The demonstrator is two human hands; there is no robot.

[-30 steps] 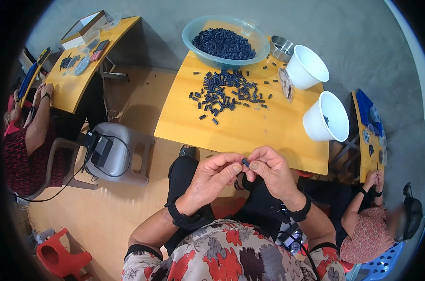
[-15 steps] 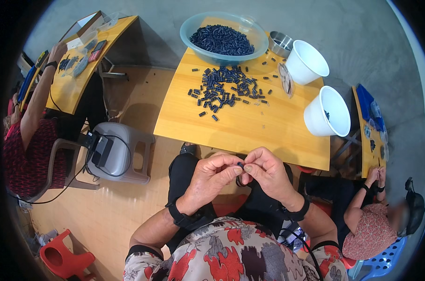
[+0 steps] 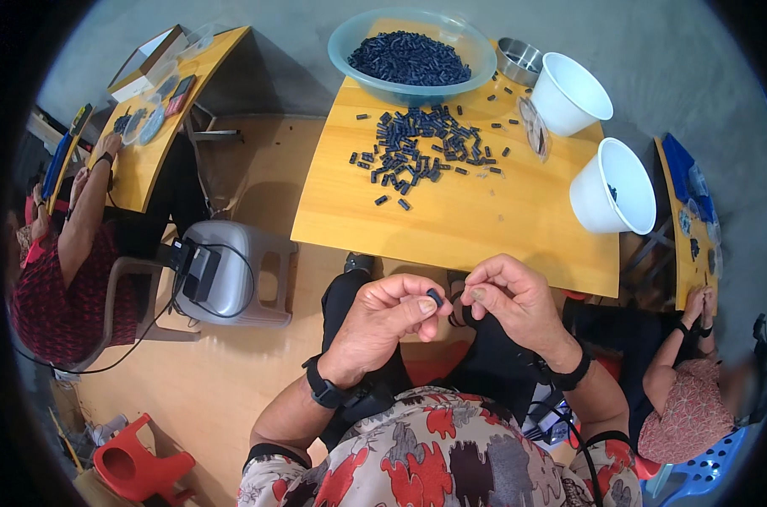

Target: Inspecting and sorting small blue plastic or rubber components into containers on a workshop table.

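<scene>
The right hand had just parted from the left hand, which alone pinched the black piece at its two o'clock; the right's fingers curled, contents unclear.

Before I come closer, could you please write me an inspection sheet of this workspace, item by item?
Surface: yellow wooden table, scattered with small black cylindrical pieces.
Job's things: one held black piece; translucent blue-green plastic basin heaped with similar pieces; nearer white plastic bucket, few dark bits inside; farther white plastic bucket.
Clutter: round steel bowl; flat clear plastic item beside farther bucket.
Hands: left hand pinches the piece; right hand apart from it, grip unclear.
Cables: black cable near right forearm.
Surroundings: co-workers at side tables; grey plastic stool; red plastic stool.
</scene>
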